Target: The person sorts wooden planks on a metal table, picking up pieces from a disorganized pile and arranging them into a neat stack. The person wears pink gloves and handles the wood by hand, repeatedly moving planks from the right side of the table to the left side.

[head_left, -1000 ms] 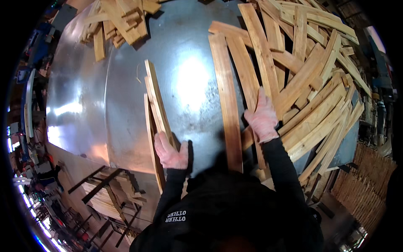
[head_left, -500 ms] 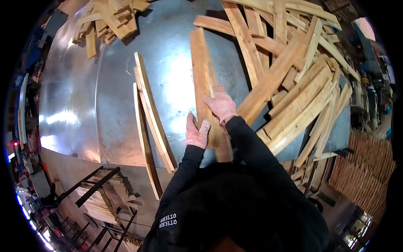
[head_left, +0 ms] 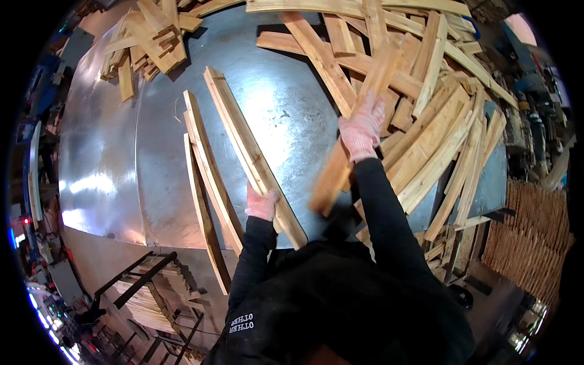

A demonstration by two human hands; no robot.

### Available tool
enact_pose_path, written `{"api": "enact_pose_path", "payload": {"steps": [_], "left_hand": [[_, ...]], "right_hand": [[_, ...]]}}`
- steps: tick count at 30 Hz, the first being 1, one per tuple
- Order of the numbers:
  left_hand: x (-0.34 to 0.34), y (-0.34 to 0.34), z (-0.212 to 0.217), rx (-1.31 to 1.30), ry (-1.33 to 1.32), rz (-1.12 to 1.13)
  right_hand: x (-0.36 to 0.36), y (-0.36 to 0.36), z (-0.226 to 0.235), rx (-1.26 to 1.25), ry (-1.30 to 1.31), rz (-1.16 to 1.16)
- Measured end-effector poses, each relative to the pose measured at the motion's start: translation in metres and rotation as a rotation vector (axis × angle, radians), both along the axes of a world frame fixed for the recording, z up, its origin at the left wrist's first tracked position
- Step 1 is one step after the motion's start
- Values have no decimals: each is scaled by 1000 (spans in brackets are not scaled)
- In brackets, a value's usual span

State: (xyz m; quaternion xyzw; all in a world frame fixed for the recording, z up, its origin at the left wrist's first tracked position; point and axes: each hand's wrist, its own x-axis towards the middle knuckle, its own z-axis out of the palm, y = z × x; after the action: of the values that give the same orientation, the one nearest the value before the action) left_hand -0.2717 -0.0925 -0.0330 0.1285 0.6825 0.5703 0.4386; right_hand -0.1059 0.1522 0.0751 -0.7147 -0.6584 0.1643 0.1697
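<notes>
On the near edge of the metal table (head_left: pixel 182 128), head view:
Left hand (head_left: pixel 263 204): we grip the long slat (head_left: pixel 252 155), closed around its near end.
Right hand (head_left: pixel 362 129): we hold a blurred slat (head_left: pixel 340 164), closed on it, beside the right-side pile (head_left: pixel 438 121).
Set slats (head_left: pixel 210 182): left of ours.
Advice: we judge laying each slat parallel keeps the row tidy.

Shiny metal worktable (head_left: pixel 103 182), cluttered workshop

Long pale wooden slat (head_left: pixel 252 155): lies flat, diagonal on the metal table, near end under the gloved left hand (head_left: pixel 261 204). Second wooden slat (head_left: pixel 353 137): motion-blurred, gripped in the gloved right hand (head_left: pixel 362 126), angled against the heap.
</notes>
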Motion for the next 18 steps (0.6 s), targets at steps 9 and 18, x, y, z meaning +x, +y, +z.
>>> {"api": "enact_pose_path", "payload": {"steps": [9,18], "left_hand": [[31,-3,27,89,43,-34],[32,35,71,-671,468,-320]], "right_hand": [[-106,-93,-94,-303,846,504],[-50,13,-14,-314,-25,255]]}}
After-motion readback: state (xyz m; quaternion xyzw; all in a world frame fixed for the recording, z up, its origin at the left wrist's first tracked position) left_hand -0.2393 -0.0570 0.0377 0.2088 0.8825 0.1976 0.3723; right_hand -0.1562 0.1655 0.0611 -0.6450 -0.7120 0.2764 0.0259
